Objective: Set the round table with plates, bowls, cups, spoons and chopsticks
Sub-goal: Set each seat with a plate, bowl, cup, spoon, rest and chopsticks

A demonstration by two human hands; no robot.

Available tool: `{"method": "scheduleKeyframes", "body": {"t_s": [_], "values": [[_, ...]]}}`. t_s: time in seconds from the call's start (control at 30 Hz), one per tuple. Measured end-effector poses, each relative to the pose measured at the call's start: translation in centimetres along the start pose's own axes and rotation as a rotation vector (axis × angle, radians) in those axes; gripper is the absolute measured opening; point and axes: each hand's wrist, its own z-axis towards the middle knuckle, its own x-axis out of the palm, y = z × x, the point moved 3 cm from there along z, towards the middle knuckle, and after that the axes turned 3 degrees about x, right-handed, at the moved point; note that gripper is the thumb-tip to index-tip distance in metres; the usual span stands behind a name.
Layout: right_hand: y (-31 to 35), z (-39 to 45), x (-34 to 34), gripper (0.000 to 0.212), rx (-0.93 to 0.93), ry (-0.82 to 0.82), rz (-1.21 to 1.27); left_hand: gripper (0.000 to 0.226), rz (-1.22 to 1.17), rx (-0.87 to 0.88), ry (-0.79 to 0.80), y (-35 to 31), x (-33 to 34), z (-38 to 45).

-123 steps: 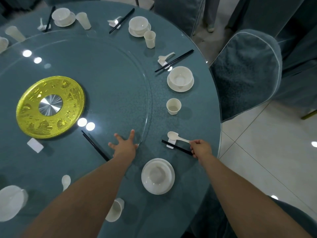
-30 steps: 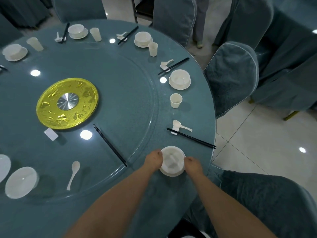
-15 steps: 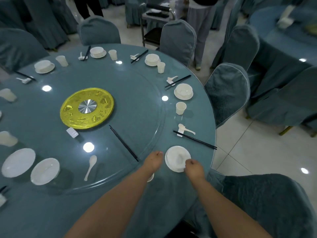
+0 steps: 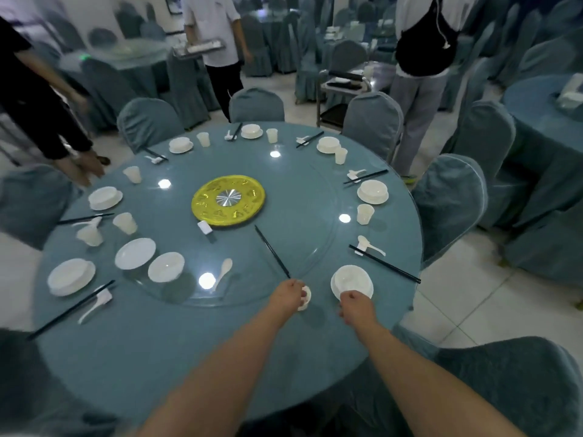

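Observation:
On the round blue table (image 4: 176,342), my left hand (image 4: 287,296) grips a small white cup (image 4: 305,298) near the glass turntable's front edge. My right hand (image 4: 355,303) has its fingers curled at the near rim of a white plate (image 4: 366,293) that carries a bowl (image 4: 349,280). Right of that plate lie black chopsticks (image 4: 386,264) and a white spoon (image 4: 372,246) on a rest. Loose on the turntable (image 4: 315,247) are a second pair of chopsticks (image 4: 272,251), a spoon (image 4: 222,272), a bowl (image 4: 166,267) and a plate (image 4: 135,253).
A gold disc (image 4: 228,200) marks the turntable's centre, with a small white rest (image 4: 205,228) beside it. Set places ring the far rim. Covered chairs (image 4: 449,203) surround the table. People stand behind it, and one person's hand (image 4: 85,167) reaches in at the left.
The view has lifted to take in the whole table and room. My left hand has left the plate and taken the cup beside it. My right hand stays at the plate's rim.

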Motion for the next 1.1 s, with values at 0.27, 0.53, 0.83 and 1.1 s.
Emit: {"method": "scheduleKeyframes", "body": {"t_s": [0.27,0.53,0.83,1.1], "values": [[-2.5,-6.7,2.8,0.031,-0.080,0.208,-0.124,0.023,0.007,0.024,-0.177,6.2,-1.6,-8.0],[-4.4,-14.2,9.2,0.022,-0.119,0.356,-0.216,0.022,-0.082,-0.070,-0.372,13.5,-7.9,-16.9],[-6.8,-22.2,18.1,0.015,-0.154,0.463,-0.283,0.019,-0.161,-0.148,-0.482,22.4,-16.7,-25.8],[-9.1,-30.1,27.2,0.023,-0.106,0.407,-0.251,0.021,-0.140,-0.137,-0.386,28.8,-25.6,-31.3]]}}
